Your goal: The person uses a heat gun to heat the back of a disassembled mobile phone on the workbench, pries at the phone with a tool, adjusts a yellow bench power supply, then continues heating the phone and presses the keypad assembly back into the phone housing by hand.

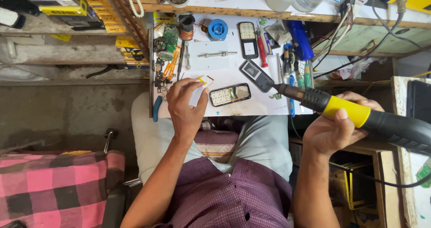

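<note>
My right hand grips the yellow and black handle of a hot air tool. Its dark metal nozzle points left toward the white work mat. My left hand rests on the mat's front edge and pinches a small white part with an orange edge between fingers and thumb. An opened phone body with its circuit board showing lies just to the right of that hand. A dark phone cover lies near the nozzle tip.
A black phone frame, red screwdriver, blue solder spool, green circuit boards and several tools crowd the mat. Blue-handled pliers lie at its left edge. Cables hang at right. A pink checked cloth lies on a seat at lower left.
</note>
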Available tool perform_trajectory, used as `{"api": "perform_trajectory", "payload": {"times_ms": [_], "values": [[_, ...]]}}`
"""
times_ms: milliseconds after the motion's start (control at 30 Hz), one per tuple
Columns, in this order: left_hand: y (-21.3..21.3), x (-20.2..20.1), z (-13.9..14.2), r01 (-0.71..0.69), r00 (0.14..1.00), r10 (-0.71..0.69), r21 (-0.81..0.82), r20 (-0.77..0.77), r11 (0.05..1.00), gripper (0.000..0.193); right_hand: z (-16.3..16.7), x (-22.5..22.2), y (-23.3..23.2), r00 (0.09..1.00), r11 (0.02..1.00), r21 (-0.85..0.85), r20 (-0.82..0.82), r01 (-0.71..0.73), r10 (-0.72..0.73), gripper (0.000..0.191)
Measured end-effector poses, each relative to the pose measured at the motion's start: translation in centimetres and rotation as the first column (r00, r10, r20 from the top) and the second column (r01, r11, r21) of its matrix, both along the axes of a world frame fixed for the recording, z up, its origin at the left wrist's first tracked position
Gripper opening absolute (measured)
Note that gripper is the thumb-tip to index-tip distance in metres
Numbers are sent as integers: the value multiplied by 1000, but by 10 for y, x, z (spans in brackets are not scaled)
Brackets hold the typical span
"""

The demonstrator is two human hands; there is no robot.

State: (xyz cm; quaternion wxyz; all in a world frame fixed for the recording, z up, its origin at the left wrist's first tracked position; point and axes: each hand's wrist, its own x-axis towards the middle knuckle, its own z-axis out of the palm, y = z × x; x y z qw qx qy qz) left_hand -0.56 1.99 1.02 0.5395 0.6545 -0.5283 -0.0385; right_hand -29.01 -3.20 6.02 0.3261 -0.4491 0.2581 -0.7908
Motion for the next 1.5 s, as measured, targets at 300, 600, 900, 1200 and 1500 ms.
{"api": "perform_trajectory", "payload": {"times_ms": [300,600,900,1200,1500], "values": [[-2,-2,-4,106,640,-1,87,-768,991,17,-13,-6,4,1000,999,38,0,-2,2,40],[-5,-4,-28,191,85,-79,-62,-993,980,18,-13,-1,3,1000,999,36,3,-21,21,41],[-6,-16,-40,149,285,-116,-76,-951,986,23,-14,-4,5,999,999,31,18,-31,30,41],[-4,-18,-36,121,340,-129,-92,-932,988,23,-5,1,6,1000,1000,29,9,11,-12,43],[-1,-16,-31,123,347,-146,-109,-926,986,20,2,-16,10,968,981,61,183,-185,172,40]]}}
